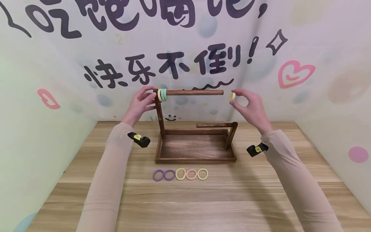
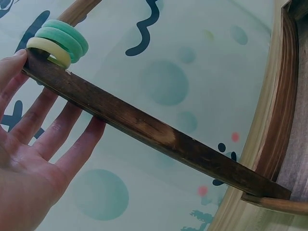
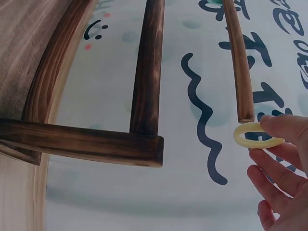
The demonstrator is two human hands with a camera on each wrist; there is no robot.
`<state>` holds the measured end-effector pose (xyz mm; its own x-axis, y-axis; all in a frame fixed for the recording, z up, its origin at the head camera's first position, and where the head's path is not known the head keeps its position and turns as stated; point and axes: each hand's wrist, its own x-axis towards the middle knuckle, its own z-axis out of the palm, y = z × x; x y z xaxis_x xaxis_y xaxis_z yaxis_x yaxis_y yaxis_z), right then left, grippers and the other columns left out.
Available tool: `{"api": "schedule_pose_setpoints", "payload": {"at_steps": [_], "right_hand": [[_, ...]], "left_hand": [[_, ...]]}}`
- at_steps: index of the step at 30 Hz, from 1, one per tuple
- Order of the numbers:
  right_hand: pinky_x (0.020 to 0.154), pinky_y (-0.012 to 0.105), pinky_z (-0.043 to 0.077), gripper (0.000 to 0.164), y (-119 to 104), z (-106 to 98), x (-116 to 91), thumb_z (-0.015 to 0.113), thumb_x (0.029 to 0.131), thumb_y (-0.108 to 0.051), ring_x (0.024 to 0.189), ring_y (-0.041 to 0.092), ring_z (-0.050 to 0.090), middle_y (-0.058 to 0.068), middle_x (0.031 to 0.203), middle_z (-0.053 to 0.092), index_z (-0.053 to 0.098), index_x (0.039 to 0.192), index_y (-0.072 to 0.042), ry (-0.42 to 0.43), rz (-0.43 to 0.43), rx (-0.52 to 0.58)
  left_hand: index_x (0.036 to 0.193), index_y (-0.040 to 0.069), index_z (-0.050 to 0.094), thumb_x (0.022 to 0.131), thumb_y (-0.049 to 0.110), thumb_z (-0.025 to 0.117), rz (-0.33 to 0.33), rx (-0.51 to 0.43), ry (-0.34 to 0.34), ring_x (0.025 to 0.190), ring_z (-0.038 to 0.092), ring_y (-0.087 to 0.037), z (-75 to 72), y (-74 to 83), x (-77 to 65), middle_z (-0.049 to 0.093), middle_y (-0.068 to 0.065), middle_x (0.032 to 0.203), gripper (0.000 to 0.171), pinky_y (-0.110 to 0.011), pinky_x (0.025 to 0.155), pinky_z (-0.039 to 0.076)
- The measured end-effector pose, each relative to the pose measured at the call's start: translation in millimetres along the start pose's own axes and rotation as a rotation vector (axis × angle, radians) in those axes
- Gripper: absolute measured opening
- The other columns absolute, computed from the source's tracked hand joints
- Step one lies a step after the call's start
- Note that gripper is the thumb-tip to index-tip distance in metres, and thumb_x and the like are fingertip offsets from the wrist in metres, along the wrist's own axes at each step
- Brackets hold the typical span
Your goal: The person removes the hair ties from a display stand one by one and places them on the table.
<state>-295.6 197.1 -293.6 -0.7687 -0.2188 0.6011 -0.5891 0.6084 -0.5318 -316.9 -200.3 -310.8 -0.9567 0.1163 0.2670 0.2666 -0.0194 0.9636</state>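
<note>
My left hand (image 1: 140,103) grips the top of the tall post (image 2: 125,120) on a dark wooden rack, thumb on one side and fingers behind. Just beside it, a yellow ring (image 2: 45,46) and two green rings (image 2: 62,36) sit at the post end of the upper rod (image 1: 197,92). Between thumb and fingertips, my right hand (image 1: 251,104) pinches another yellow ring (image 3: 255,144). That ring is right at the rod's free end, and in the right wrist view its opening lies just below the rod tip.
The rack's tray base (image 1: 197,160) stands on a wood-grain table (image 1: 185,209). A lower rod (image 1: 214,125) extends left from a short post (image 1: 231,137). In front lie two purple rings (image 1: 154,175), two yellow rings (image 1: 176,174) and a pink ring (image 1: 186,175). A printed cloth (image 1: 185,42) hangs behind.
</note>
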Motion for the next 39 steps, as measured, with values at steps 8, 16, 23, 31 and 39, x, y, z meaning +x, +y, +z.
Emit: {"api": "schedule_pose_setpoints", "payload": {"at_steps": [8, 16, 23, 31, 39], "right_hand": [[0.099, 0.049, 0.040, 0.036, -9.3, 1.0, -15.8, 0.072, 0.086, -0.005, 0.111, 0.034, 0.056, 0.019, 0.114, 0.065, 0.064, 0.121, 0.000, -0.020, -0.040, 0.030], [0.098, 0.044, 0.043, 0.038, -26.6, 6.0, -26.6, 0.074, 0.085, -0.006, 0.110, 0.027, 0.059, 0.014, 0.114, 0.066, 0.064, 0.121, -0.001, -0.058, -0.094, 0.058], [0.097, 0.045, 0.043, 0.038, -35.5, 12.1, -35.2, 0.074, 0.085, -0.008, 0.109, 0.027, 0.060, 0.013, 0.114, 0.066, 0.064, 0.121, -0.002, -0.106, -0.074, 0.099], [0.082, 0.040, 0.049, 0.038, -34.8, 19.7, -51.1, 0.075, 0.084, -0.006, 0.097, 0.025, 0.063, 0.012, 0.111, 0.068, 0.064, 0.120, -0.001, -0.163, -0.078, 0.118], [0.056, 0.024, 0.048, 0.035, -27.3, 30.4, -74.5, 0.076, 0.084, -0.008, 0.064, 0.010, 0.056, 0.002, 0.095, 0.069, 0.066, 0.118, -0.004, -0.230, -0.067, 0.116]], "left_hand": [[0.121, 0.019, 0.059, 0.096, 0.023, 0.063, 0.000, 0.001, 0.001, 0.096, 0.065, -0.024, -0.1, 0.3, 0.0, 0.060, -0.015, 0.116, 0.026, -0.043, 0.087, 0.054], [0.122, 0.019, 0.058, 0.096, 0.024, 0.063, -0.003, 0.010, 0.000, 0.099, 0.064, -0.025, -0.4, 0.1, 0.3, 0.059, -0.016, 0.119, 0.027, -0.044, 0.089, 0.053], [0.122, 0.019, 0.059, 0.096, 0.023, 0.063, -0.007, -0.006, 0.001, 0.096, 0.065, -0.024, -0.5, -0.5, 0.0, 0.059, -0.015, 0.117, 0.026, -0.043, 0.088, 0.053], [0.121, 0.019, 0.059, 0.096, 0.022, 0.063, 0.002, -0.026, -0.004, 0.098, 0.064, -0.025, -0.6, -0.2, -0.1, 0.059, -0.015, 0.118, 0.026, -0.042, 0.087, 0.054], [0.120, 0.018, 0.060, 0.096, 0.020, 0.063, 0.007, -0.046, -0.004, 0.095, 0.065, -0.023, -0.5, -0.3, -0.6, 0.060, -0.014, 0.115, 0.024, -0.039, 0.085, 0.055]]}}
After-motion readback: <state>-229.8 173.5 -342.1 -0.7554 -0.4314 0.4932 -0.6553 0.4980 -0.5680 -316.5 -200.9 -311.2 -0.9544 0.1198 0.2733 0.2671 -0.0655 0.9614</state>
